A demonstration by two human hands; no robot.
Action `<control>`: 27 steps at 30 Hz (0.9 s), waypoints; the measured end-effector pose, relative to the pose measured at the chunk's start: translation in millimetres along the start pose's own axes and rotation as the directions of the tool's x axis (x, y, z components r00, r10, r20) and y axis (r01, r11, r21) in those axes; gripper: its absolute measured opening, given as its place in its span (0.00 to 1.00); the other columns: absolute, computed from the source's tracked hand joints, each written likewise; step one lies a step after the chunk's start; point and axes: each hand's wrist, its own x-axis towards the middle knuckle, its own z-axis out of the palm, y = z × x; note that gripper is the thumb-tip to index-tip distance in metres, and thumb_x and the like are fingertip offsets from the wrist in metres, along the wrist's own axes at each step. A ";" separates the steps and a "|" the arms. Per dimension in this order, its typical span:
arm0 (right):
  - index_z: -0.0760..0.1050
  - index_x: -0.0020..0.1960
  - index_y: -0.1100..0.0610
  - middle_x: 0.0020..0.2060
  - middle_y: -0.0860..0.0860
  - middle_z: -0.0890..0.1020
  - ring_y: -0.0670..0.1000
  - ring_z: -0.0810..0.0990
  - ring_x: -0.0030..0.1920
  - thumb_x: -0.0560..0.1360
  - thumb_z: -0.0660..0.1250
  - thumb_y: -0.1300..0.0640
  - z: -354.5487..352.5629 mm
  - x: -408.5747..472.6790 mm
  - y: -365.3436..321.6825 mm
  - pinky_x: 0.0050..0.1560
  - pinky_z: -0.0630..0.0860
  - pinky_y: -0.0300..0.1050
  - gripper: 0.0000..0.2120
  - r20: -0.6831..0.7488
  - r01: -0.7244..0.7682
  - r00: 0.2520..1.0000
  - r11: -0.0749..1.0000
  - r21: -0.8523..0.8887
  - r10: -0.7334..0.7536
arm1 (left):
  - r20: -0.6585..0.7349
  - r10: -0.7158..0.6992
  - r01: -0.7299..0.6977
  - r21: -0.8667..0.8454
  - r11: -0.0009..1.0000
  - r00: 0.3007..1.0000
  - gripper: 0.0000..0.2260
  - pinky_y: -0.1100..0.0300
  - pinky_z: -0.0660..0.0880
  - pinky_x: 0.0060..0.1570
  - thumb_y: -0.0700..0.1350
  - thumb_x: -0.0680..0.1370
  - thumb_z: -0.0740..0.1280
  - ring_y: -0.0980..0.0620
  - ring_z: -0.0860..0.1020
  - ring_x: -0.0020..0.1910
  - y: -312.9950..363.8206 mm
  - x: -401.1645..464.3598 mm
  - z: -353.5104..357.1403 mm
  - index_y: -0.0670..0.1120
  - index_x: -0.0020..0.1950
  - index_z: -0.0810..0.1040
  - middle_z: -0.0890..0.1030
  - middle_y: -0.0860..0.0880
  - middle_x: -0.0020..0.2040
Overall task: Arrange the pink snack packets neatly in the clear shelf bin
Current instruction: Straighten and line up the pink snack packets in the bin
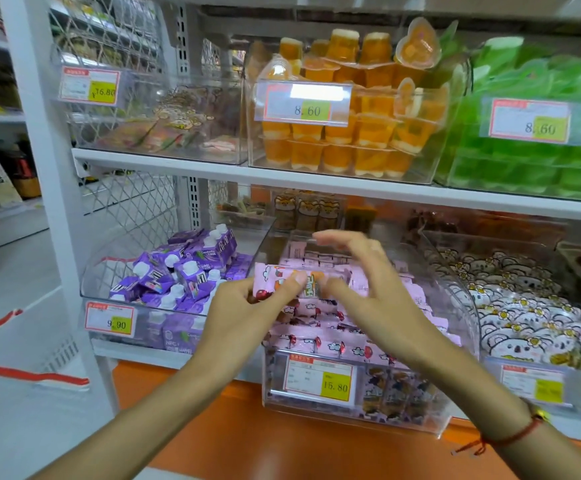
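Observation:
A clear shelf bin [458, 344] on the lower shelf holds several pink snack packets [320, 337] lying in rows. My left hand [244, 313] pinches a pink packet [282, 277] by its front, thumb on top, just above the bin's left side. My right hand [365, 282] hovers over the middle of the bin with fingers spread and loosely bent; its thumb reaches toward the same packet, and whether it touches is blurred. A price tag reading 15.80 [318, 377] hangs on the bin's front.
A bin of purple drink cartons [181, 271] stands to the left, a bin of white koala packets [510, 306] to the right. The shelf above [282, 174] carries orange jelly cups [344, 133] and green packs [538, 133]. A white upright post [43, 168] stands at left.

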 end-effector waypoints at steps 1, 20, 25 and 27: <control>0.66 0.67 0.42 0.62 0.34 0.67 0.35 0.61 0.65 0.77 0.64 0.58 1.5 -0.9 0.6 0.61 0.58 0.26 0.22 0.105 0.022 0.994 0.999 -0.045 -0.018 | -0.009 0.017 -0.017 0.013 1.000 1.000 0.17 0.69 0.69 0.25 0.60 0.66 0.70 0.58 0.77 0.27 -0.5 0.2 -0.4 0.47 0.39 0.84 0.82 0.50 0.30; 0.60 0.60 0.52 0.43 0.46 0.76 0.48 0.80 0.40 0.76 0.68 0.61 31.3 46.1 65.3 0.36 0.80 0.42 0.20 -0.155 -0.292 0.935 0.940 0.173 0.319 | 0.038 -0.040 0.027 0.294 0.955 0.998 0.10 0.61 0.71 0.58 0.46 0.79 0.64 0.63 0.75 0.52 -45.9 12.6 -11.2 0.58 0.59 0.71 0.76 0.61 0.53; 0.65 0.56 0.53 0.45 0.50 0.79 0.48 0.82 0.43 0.75 0.68 0.60 18.2 52.4 68.9 0.42 0.81 0.43 0.15 0.100 -0.195 0.977 0.980 0.046 0.190 | 0.070 -0.025 0.006 0.264 0.964 0.997 0.10 0.69 0.70 0.50 0.46 0.79 0.63 0.71 0.72 0.49 -46.6 14.1 -13.3 0.59 0.57 0.70 0.72 0.68 0.50; 0.71 0.55 0.52 0.52 0.50 0.78 0.48 0.78 0.50 0.76 0.67 0.57 17.6 51.1 72.2 0.50 0.77 0.44 0.09 0.218 -0.132 0.963 0.983 -0.126 0.158 | 0.076 -0.017 -0.003 0.256 0.967 0.997 0.10 0.76 0.69 0.46 0.46 0.79 0.63 0.73 0.73 0.47 -47.3 13.7 -14.2 0.61 0.56 0.70 0.72 0.69 0.50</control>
